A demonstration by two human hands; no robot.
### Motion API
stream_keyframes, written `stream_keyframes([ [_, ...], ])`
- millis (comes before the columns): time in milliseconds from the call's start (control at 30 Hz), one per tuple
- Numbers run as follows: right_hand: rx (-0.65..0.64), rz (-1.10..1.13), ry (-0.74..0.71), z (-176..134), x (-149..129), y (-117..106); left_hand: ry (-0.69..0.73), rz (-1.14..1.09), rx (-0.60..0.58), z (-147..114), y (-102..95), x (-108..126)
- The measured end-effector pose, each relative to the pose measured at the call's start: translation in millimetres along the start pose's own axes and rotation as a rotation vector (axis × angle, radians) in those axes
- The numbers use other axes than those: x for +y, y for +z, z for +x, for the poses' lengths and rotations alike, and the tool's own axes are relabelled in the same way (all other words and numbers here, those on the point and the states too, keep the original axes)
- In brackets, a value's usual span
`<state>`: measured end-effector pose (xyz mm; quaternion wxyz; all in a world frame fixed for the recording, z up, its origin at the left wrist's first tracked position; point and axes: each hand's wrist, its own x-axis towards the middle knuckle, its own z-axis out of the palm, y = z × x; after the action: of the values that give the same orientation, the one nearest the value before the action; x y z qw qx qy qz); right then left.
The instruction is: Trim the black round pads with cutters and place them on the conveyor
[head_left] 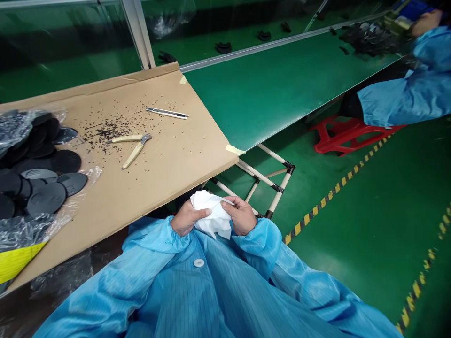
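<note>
A crumpled white tissue (213, 213) is held between both hands, close in front of my blue smock. My left hand (186, 218) grips its left side, thumb lying across the top. On the other side my right hand (241, 215) pinches the edge between thumb and fingers. Whatever the folds may cover is hidden. Beyond the hands, on the cardboard-covered table (183, 164), lie cream-handled nippers (136, 145) with spread handles and a slim cutter knife (167, 112). Small black bits (105, 131) are scattered around the nippers.
Black round discs (47, 197) are heaped in clear plastic at the left. A green conveyor belt (275, 89) runs off to the right, with dark parts (373, 37) piled near a co-worker's blue sleeve (401, 98). A red stool (338, 136) and pipe frame (278, 188) stand below.
</note>
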<state>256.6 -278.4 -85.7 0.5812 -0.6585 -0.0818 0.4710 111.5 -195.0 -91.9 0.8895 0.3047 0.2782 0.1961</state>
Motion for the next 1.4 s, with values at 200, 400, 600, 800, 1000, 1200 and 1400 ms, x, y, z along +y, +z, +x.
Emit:
stream_keyframes([
  [200, 0.121, 0.088, -0.034, 16.3, -7.5, -8.9, -0.052, -0.061, 0.058, 0.4, -5.6, -0.3],
  [400, 0.141, -0.023, 0.002, 22.8, -7.3, -17.7, -0.044, -0.154, 0.17, 5.5, -11.2, -5.2],
  [600, 0.168, -0.059, -0.036, 26.7, -7.5, -22.7, -0.048, -0.155, 0.208, 6.1, -9.0, -4.5],
  [800, 0.029, 0.019, -0.012, 21.1, -35.2, -32.8, -0.041, -0.178, 0.342, 8.8, -15.1, -6.3],
  [1000, -0.644, -0.616, 0.104, -19.8, -38.5, -71.6, -0.015, -0.21, 0.475, 13.0, -22.7, -7.7],
  [1200, -0.318, -1.114, -0.222, -64.7, 33.3, -89.5, -0.006, -0.181, 0.472, 14.6, -20.7, -8.4],
  [1400, -0.418, -1.186, -0.04, -60.9, 43.1, -98.3, -0.053, -0.145, 0.474, 6.7, -14.9, -6.5],
])
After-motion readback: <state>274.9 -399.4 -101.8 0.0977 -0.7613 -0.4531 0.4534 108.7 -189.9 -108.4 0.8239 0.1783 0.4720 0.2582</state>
